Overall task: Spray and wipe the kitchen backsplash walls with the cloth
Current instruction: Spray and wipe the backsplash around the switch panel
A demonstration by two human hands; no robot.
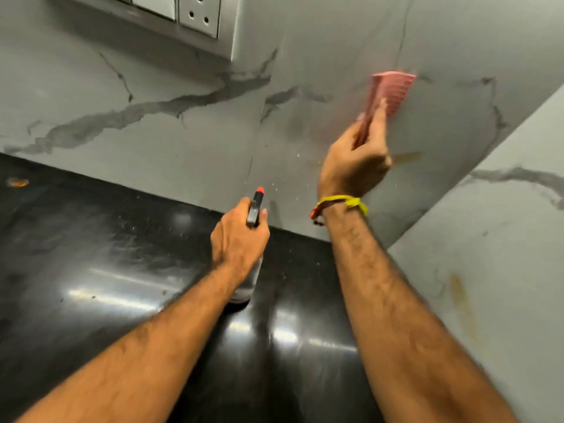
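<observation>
My left hand [238,236] grips a spray bottle [255,206] with a black head and red nozzle, pointed at the grey marble backsplash [183,141]; its clear body hangs below my hand over the counter. Small droplets speckle the wall just beyond the nozzle. My right hand [355,161] is raised and holds a folded pink cloth [392,93], whose upper end is pressed against the backsplash near the corner. A yellow band circles my right wrist.
A black polished countertop [106,270] runs below the wall. A white switch and socket plate [195,13] sits at the top. A side wall [488,254] with a yellowish stain closes the corner on the right. A small orange scrap [18,182] lies far left.
</observation>
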